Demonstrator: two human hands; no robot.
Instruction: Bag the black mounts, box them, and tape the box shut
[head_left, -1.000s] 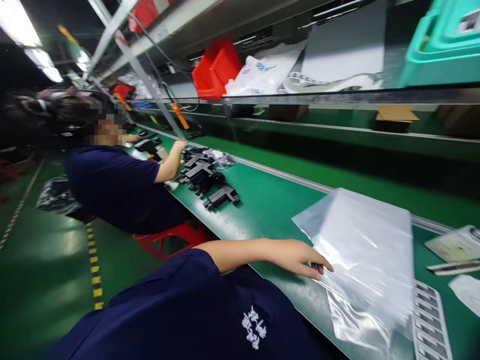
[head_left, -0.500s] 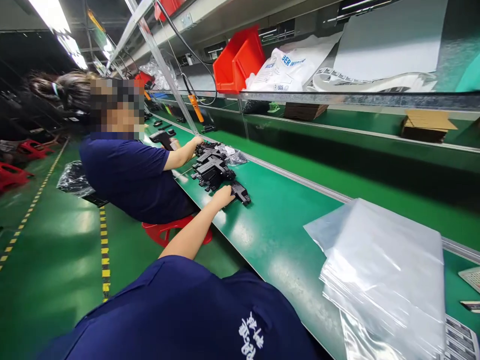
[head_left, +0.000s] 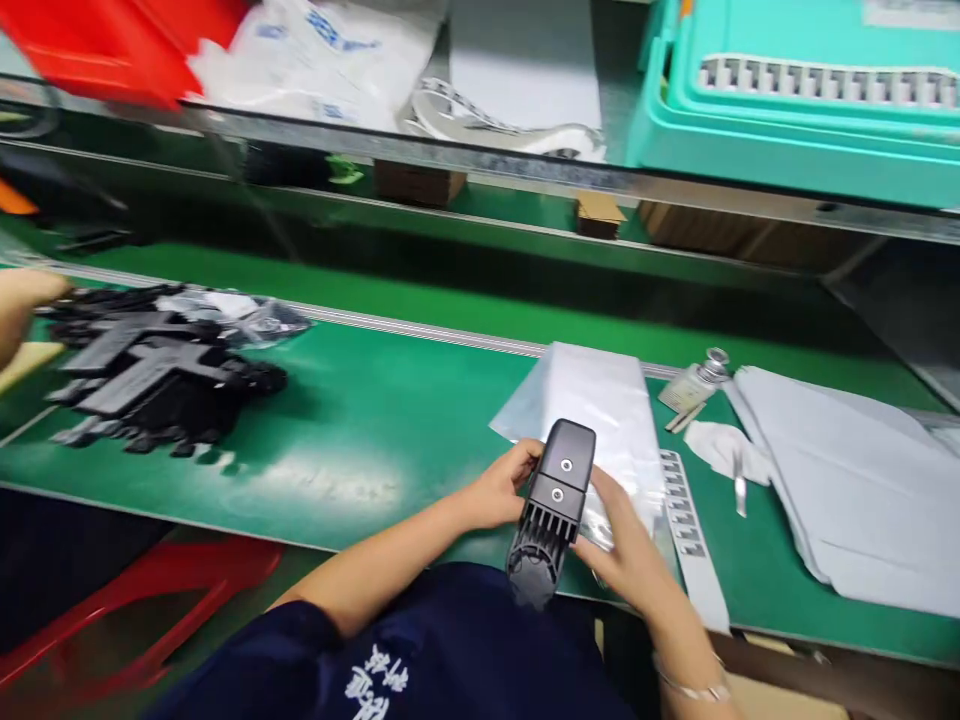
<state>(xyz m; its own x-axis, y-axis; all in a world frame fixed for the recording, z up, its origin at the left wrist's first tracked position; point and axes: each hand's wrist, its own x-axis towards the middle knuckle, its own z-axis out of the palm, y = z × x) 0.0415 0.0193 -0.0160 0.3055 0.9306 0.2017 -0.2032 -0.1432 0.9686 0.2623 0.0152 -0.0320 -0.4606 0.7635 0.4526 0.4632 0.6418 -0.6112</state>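
Observation:
Between my two hands is a black plastic device [head_left: 561, 478], held up in front of my body. Two silver screws show on its face, and its lower end is ribbed and round. My left hand [head_left: 504, 487] grips its left side, while my right hand [head_left: 619, 528] is closed about the right side; some fingertips are hidden behind it. Under and beyond the device lies a stack of clear plastic bags [head_left: 600, 395]. Farther left, a pile of similar black devices [head_left: 161, 375] rests on the green bench [head_left: 360, 480].
At far left is a co-worker's arm [head_left: 22, 300]. On the right lie a label strip [head_left: 686, 520], a small metal-topped bottle [head_left: 697, 383], tweezers [head_left: 740, 485], a white cloth [head_left: 716, 448] and white sheets [head_left: 862, 490]. A turquoise crate [head_left: 795, 150] stands on the shelf above.
My view has turned right. My left hand has brought a black device from beside the pile to in front of me, and my right hand, unseen before, now holds it too.

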